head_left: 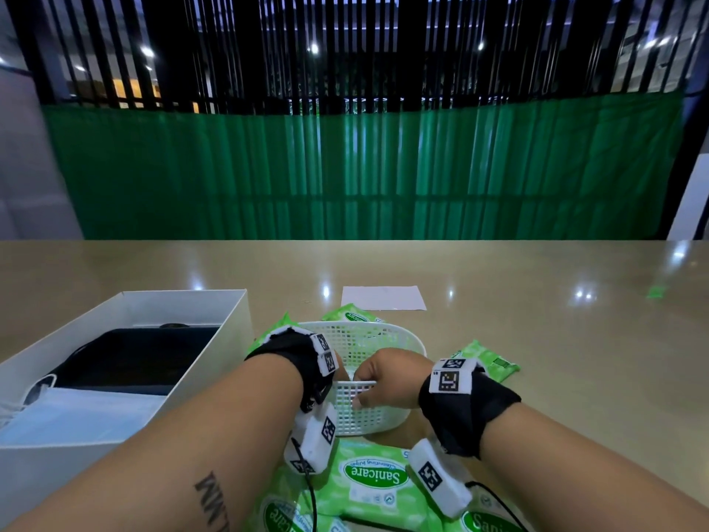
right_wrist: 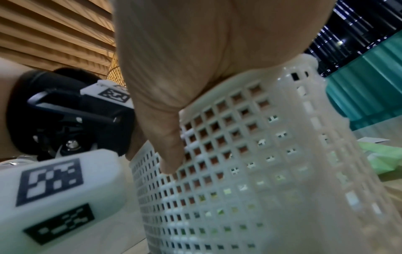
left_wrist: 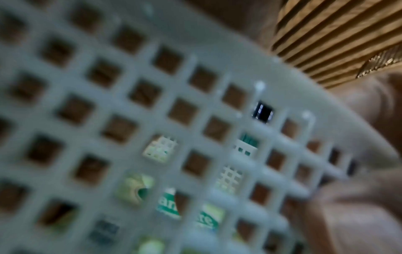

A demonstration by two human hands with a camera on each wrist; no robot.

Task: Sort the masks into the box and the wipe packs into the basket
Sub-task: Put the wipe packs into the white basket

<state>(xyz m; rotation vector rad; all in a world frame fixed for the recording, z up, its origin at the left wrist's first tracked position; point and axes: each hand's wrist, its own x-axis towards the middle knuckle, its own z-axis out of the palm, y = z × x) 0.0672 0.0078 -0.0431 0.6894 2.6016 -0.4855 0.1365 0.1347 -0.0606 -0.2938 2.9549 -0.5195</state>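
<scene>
A white lattice basket (head_left: 378, 341) stands mid-table, and both hands hold its near rim. My right hand (head_left: 383, 378) curls over the rim; in the right wrist view its thumb (right_wrist: 172, 151) lies on the outer wall of the basket (right_wrist: 282, 154) with fingers inside. My left hand (head_left: 340, 368) is mostly hidden by its wrist strap; the blurred basket wall (left_wrist: 195, 120) fills its view, with skin behind the holes. Green wipe packs lie around the basket: in front (head_left: 374, 474), behind (head_left: 355, 314), right (head_left: 487, 359). The white box (head_left: 226, 339) at left holds dark masks (head_left: 145, 355) and a light-blue mask (head_left: 76, 416).
A white sheet of paper (head_left: 383, 297) lies beyond the basket. A small green scrap (head_left: 656, 291) sits far right on the beige table. A green curtain (head_left: 364, 174) and dark bars stand behind the table's far edge.
</scene>
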